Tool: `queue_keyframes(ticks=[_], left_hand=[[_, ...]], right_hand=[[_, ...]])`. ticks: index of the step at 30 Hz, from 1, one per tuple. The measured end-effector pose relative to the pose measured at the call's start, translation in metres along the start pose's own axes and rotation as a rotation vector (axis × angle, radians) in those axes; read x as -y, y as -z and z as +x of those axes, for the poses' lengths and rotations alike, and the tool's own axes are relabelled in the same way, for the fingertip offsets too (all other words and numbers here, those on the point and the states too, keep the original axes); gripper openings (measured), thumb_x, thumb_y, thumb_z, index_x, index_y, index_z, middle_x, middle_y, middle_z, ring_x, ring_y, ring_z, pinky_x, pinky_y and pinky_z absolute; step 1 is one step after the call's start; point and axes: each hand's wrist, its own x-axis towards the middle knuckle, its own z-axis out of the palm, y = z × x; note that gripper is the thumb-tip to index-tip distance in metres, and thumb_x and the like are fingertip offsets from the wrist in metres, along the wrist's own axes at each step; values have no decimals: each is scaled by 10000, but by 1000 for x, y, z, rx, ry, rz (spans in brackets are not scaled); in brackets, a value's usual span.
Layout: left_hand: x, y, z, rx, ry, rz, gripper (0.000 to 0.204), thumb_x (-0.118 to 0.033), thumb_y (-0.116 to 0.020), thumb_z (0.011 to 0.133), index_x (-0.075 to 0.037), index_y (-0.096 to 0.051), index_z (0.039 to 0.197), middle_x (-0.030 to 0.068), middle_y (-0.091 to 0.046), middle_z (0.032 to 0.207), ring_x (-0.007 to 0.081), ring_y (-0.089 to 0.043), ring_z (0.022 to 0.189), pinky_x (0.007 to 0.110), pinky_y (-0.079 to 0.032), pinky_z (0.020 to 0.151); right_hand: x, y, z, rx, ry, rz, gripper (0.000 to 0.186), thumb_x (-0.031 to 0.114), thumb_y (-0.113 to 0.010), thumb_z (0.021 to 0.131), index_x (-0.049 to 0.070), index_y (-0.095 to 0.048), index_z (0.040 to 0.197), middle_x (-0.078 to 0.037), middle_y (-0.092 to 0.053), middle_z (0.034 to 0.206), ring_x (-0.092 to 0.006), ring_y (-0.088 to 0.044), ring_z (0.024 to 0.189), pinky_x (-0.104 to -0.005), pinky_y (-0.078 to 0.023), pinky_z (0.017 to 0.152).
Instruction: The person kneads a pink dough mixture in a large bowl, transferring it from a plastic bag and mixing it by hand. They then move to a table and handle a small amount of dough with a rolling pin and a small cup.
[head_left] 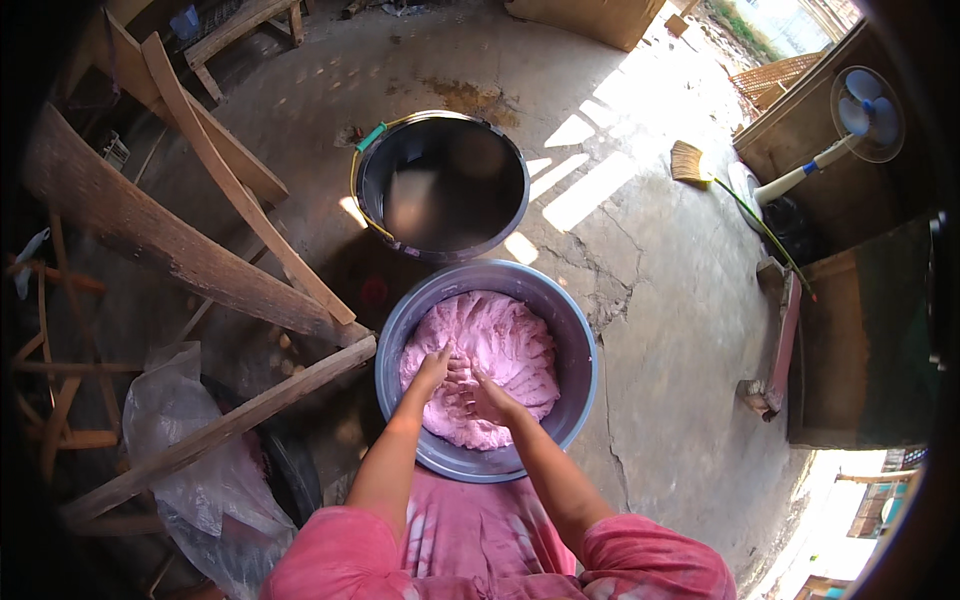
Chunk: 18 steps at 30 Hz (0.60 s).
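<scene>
A grey-blue round basin stands on the floor in front of me, holding a thick, soft pink dough with a lumpy, finger-marked surface. My left hand presses into the dough's near left part, its fingertips partly sunk in. Close beside it, my right hand digs into the same mass, fingers curled toward the left hand. The pink stuff partly hides the fingers of both hands. Just beyond the basin sits a large black bucket with a yellow handle and green grip; dark liquid seems to be inside.
Wooden beams slant in from the left, one ending near the basin. A clear plastic sheet hangs at lower left. On the right are a broom, a standing fan and a wooden cabinet. The concrete floor is cracked.
</scene>
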Motion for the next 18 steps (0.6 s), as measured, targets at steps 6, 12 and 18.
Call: queue_keyframes(ticks=[6, 12, 18], left_hand=[[-27, -20, -4, -505, -945, 1136, 598, -423, -657, 850, -42, -509, 1286, 172, -561, 1286, 357, -512, 1197, 485, -369, 1034], [3, -62, 8, -136, -402, 1764, 940, -689, -495, 796, -93, -276, 1488, 97, -94, 1588, 276, 37, 1467, 585, 70, 1133], [16, -50, 12, -83, -433, 1701, 1063, -728, -484, 779, -99, -64, 1526, 67, 100, 1594, 276, 158, 1452, 586, 152, 1106]], right_hand=[[117, 24, 11, -445, 956, -1397, 696, 569, -285, 970, -8, -579, 1223, -223, -537, 1306, -388, -508, 1197, -404, -379, 1039], [75, 59, 30, -613, 634, -1880, 798, 592, -360, 926, 15, -267, 1469, -183, -202, 1548, -363, -187, 1429, -522, -107, 1158], [76, 55, -1, -528, 446, -1818, 703, 534, -368, 946, 15, -367, 1419, -225, -369, 1436, -379, -384, 1307, -521, -268, 1090]])
